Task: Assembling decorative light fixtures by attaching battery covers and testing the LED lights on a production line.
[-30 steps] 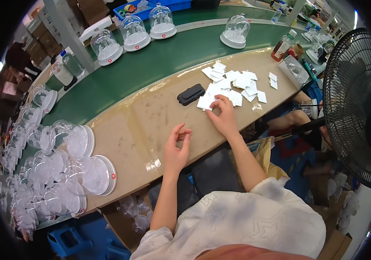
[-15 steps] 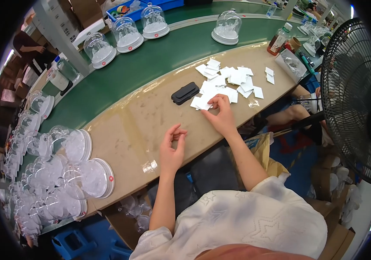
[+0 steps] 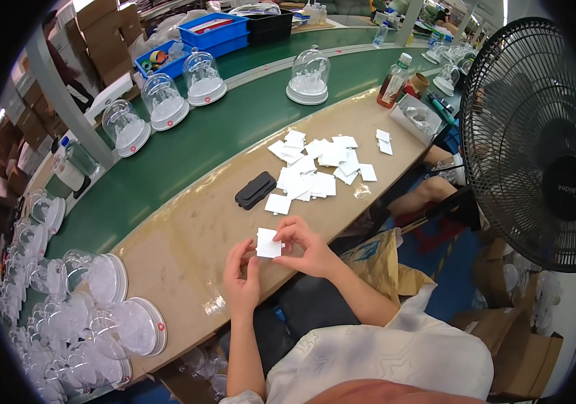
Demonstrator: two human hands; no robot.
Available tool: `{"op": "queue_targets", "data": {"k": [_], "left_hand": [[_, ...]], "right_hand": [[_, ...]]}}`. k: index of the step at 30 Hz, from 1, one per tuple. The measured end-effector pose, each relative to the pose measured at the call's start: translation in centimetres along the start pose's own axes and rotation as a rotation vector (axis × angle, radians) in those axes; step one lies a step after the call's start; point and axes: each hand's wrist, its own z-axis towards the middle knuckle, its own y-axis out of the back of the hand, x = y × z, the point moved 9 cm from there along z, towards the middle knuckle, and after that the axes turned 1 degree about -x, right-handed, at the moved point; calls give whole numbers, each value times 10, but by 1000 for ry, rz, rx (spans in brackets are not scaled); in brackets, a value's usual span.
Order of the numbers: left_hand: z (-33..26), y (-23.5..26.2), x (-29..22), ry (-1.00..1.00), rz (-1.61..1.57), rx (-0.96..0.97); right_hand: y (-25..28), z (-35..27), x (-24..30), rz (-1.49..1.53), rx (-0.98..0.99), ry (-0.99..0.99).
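Note:
A thin white square plate (image 3: 269,244) with small tabs on its edges is held above the tan worktop. My right hand (image 3: 306,249) pinches it at its right side between thumb and fingers. Close to the plate's left edge is my left hand (image 3: 241,275), curled with thumb and fingers apart; whether its fingertips touch the edge I cannot tell. Beyond my hands lies a loose heap of similar white plates (image 3: 297,182), with one plate (image 3: 277,204) at its near side. A black oblong case (image 3: 256,190) rests just left of the heap.
Clear domes on white bases (image 3: 143,326) crowd the left end of the worktop (image 3: 187,236). More domes (image 3: 308,77) stand on the green conveyor (image 3: 234,118). A bottle of reddish liquid (image 3: 394,82) and an open box (image 3: 412,118) are at the far right, near a black fan (image 3: 537,145).
My right hand has taken a white plate from the heap and brought it back toward me, beside my left hand. The view has shifted, so the scene sits lower and further left.

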Motion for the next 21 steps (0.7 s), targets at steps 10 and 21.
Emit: {"op": "queue_targets", "data": {"k": [10,21], "left_hand": [[-3,5,8,8,-104,-92],[5,-5,-6,-20,191,-26]], "right_hand": [[-23,1,-31,151,183,-125],[-25,3,-28,128,155,-130]]}}
